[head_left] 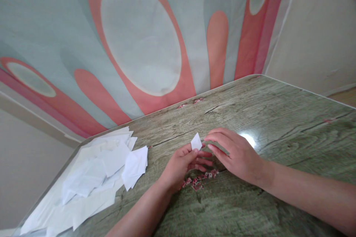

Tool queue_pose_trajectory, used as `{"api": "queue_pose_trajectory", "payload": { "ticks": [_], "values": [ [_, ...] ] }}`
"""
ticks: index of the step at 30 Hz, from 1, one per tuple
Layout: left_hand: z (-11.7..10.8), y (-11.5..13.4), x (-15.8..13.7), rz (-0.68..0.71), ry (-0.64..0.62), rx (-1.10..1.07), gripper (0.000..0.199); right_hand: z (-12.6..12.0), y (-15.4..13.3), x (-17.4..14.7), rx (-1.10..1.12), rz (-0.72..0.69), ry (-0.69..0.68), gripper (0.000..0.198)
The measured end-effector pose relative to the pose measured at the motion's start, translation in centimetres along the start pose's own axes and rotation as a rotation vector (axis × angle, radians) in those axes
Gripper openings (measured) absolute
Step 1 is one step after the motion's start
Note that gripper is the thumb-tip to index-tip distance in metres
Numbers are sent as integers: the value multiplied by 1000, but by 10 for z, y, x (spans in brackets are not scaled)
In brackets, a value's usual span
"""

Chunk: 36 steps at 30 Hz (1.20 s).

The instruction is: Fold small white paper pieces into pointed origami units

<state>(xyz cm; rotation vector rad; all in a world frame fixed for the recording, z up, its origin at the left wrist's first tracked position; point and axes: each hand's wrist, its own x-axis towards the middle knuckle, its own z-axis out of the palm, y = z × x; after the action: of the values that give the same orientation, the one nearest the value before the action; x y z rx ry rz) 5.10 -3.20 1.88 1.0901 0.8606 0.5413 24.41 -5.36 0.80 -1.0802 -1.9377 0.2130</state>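
Above the middle of the wood-patterned table, my left hand pinches a small white piece of paper between thumb and forefinger. The paper looks folded, with a pointed top corner. Close by on its right is my right hand, fingers curved and thumb apart from them, with nothing visible in it. Its fingertips are near the paper's right edge, and a narrow gap appears to lie between them.
A spread pile of white paper sheets covers the table's left end, with a smaller stack of squares at its right side. The table carries printed pink flowers and meets a patterned wall panel at the back.
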Motion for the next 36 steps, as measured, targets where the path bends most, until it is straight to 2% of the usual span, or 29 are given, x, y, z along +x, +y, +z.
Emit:
{"api": "queue_pose_trajectory", "payload": {
  "ticks": [3,5,7,9,10,11,12,13,15,19,21,24,29,32,36],
  "values": [
    [8,-8,0,9,-79,-118,31,8,2,-3,48,-9,-128,20],
    [9,-9,-2,-23,-104,-61,31,15,10,-5,102,18,-189,21],
    [5,-4,-7,-112,-111,150,34,20,17,-7,122,17,-247,21],
    [-3,5,-12,-218,-136,550,34,22,21,-8,94,-25,-323,22],
    [-7,11,-15,-156,-51,754,30,22,22,-8,69,-48,-349,22],
    [-10,16,-18,-25,87,916,24,22,22,-9,43,-66,-367,23],
    [-12,20,-20,106,195,1025,17,21,22,-9,18,-78,-374,23],
    [-14,23,-21,192,247,1088,15,21,21,-10,-2,-85,-373,23],
    [-15,25,-23,274,218,1169,18,20,20,-10,-22,-87,-372,24],
    [-17,16,-24,311,78,1272,37,20,20,-11,-11,-71,-385,22],
    [-20,12,-25,312,33,1292,42,20,21,-11,-1,-64,-392,22],
    [-23,12,-25,297,14,1314,34,20,22,-11,7,-55,-398,22],
    [-25,15,-20,300,81,1249,15,18,15,-9,45,-19,-385,18],
    [-26,9,-13,272,188,1038,3,17,5,-7,74,78,-364,19],
    [-22,-3,-3,240,245,628,10,16,-2,-5,81,269,-311,13]
  ]
}}
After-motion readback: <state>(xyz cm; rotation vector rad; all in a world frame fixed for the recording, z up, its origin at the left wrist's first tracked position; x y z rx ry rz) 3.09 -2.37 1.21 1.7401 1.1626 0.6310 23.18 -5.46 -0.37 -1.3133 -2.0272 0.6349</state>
